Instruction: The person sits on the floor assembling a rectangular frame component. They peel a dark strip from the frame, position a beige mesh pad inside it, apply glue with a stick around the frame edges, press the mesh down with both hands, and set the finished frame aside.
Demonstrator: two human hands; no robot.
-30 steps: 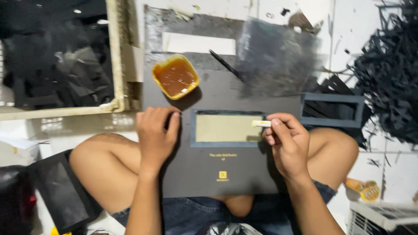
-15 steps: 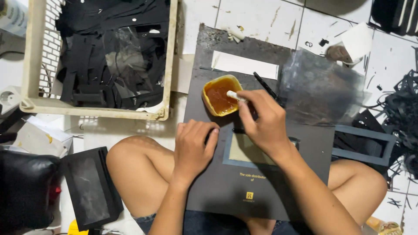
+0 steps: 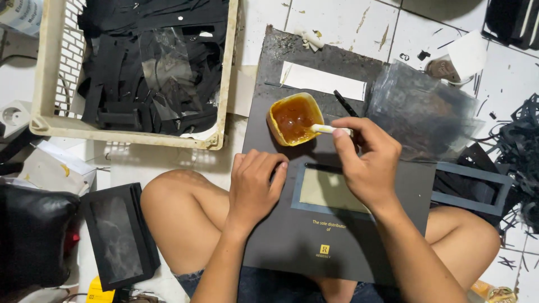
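Dipping a small white stick [image 3: 328,129], pinched tight in the right hand [image 3: 368,163], into the yellow cup of brown glue [image 3: 293,118]. Pressing the left hand [image 3: 255,185], fingers curled and holding nothing, flat on the dark card with a window [image 3: 331,193], lying across the lap.

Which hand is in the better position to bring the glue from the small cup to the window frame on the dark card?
Probably the right hand: it holds the white stick with its tip in the amber glue cup, just above the window frame. The left hand lies flat on the dark card, holding it steady.
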